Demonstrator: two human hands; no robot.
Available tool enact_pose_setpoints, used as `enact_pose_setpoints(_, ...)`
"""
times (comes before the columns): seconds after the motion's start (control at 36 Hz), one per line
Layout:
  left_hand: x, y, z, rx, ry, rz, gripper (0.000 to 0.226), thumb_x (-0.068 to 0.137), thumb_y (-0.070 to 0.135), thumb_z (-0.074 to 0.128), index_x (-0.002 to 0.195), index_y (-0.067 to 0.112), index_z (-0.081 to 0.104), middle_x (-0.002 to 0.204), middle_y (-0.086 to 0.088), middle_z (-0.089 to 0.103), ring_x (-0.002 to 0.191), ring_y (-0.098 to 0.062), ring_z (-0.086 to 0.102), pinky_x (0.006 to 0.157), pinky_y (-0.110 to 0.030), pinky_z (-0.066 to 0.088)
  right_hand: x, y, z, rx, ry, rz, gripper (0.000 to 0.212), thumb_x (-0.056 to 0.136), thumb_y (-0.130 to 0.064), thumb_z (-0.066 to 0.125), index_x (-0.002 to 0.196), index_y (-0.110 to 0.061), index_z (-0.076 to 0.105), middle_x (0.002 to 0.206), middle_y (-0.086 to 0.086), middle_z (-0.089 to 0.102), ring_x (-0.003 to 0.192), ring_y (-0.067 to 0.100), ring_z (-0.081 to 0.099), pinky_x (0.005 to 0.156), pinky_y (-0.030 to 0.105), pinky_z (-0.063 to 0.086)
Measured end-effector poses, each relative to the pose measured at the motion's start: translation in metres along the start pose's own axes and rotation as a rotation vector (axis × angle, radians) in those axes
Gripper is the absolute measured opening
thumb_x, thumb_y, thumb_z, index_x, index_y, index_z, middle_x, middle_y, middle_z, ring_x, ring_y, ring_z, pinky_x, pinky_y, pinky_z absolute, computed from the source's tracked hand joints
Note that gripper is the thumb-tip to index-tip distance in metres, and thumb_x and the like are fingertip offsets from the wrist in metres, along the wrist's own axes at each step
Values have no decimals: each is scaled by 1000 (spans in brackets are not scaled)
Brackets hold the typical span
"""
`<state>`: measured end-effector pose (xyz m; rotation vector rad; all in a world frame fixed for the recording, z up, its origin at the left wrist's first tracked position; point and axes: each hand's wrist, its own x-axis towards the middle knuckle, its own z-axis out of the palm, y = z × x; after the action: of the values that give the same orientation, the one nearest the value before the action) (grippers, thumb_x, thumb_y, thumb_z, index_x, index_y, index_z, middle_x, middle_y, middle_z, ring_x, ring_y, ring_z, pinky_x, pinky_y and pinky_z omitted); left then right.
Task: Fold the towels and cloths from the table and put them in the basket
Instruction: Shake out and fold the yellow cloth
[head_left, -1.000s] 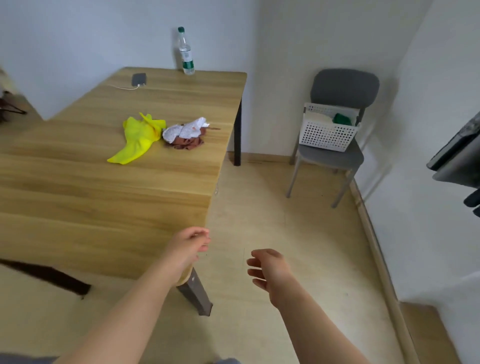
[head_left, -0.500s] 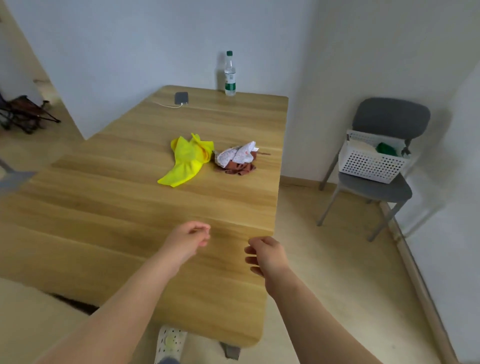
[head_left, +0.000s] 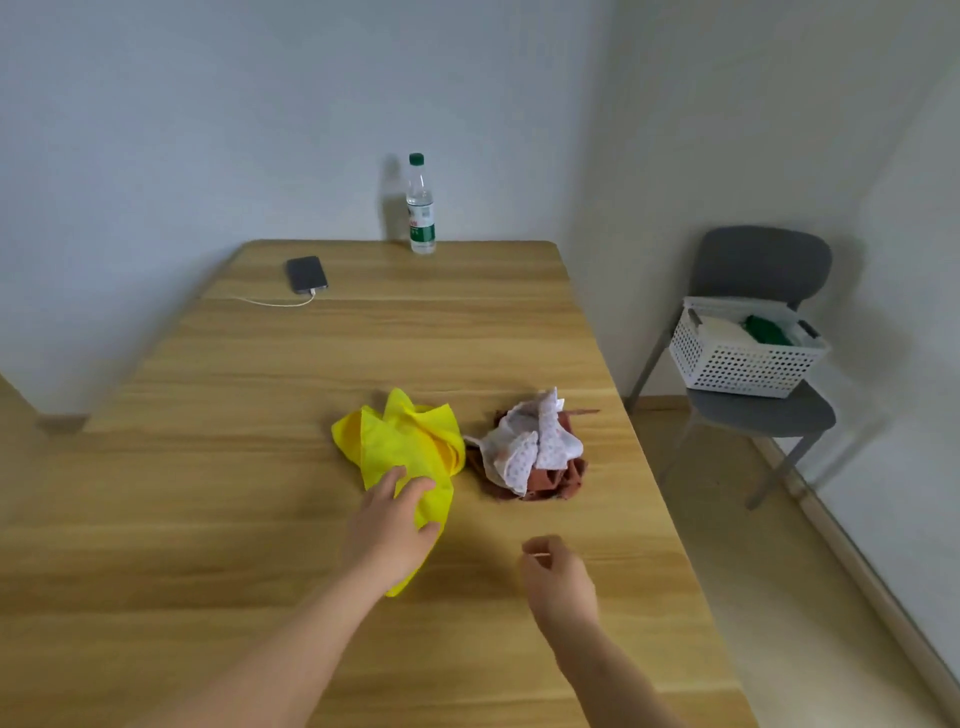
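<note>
Left grip (head_left: 387, 535) rests on the near end of the crumpled yellow cloth (head_left: 402, 441) at mid-surface (head_left: 208, 519), fingers spread apart, not clamped. Right grip (head_left: 558, 577) hovers to its right over bare wood, fingers curled together on nothing. White dotted cloth (head_left: 530, 447) lies bunched on a brown cloth (head_left: 556, 480) just beside the yellow one, near the right edge; the white perforated basket (head_left: 743, 371) sits on a grey chair (head_left: 761, 260) well apart past that edge, open floor between.
</note>
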<state>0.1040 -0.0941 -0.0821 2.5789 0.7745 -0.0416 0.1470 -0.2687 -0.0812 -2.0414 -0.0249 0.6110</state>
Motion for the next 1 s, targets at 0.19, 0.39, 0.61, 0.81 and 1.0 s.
enact_pose_setpoints(0.19,14,-55,59,294,85,160,53,79,57,35,124,34,52,134,-1,55,110,-29,61,96,-45,31,26,18,59,-712,-131,-419,49,80,-48,33,125,-35,50,122,-15,53,113,17,46,91,32,36)
enact_pose_setpoints(0.39,14,-64,66,211,357,263,44,78,47,39,104,27,68,109,-1,65,86,-29,65,75,-41,50,28,43,86,-721,310,-666,24,69,-38,43,74,-33,66,75,-13,61,62,17,57,51,27,41)
enact_pose_setpoints(0.61,-6,-62,67,89,421,210,27,86,38,56,109,27,67,111,0,62,102,-32,57,85,-40,42,14,55,84,-593,355,-722,33,80,-35,37,84,-20,66,87,-1,65,81,28,57,66,34,41)
enact_pose_setpoints(0.81,-49,-75,70,-148,365,266,39,93,42,36,114,25,64,125,3,60,114,-23,55,94,-35,41,-28,75,83,-611,295,-655,23,92,-28,46,108,-19,61,115,2,60,110,26,46,87,32,34)
enact_pose_setpoints(1.0,-113,-94,73,-355,381,285,26,96,11,42,109,17,64,116,-5,63,105,-26,56,76,-26,37,-88,101,91,-604,385,-576,25,93,-29,45,108,-16,61,113,3,59,107,24,47,89,33,37)
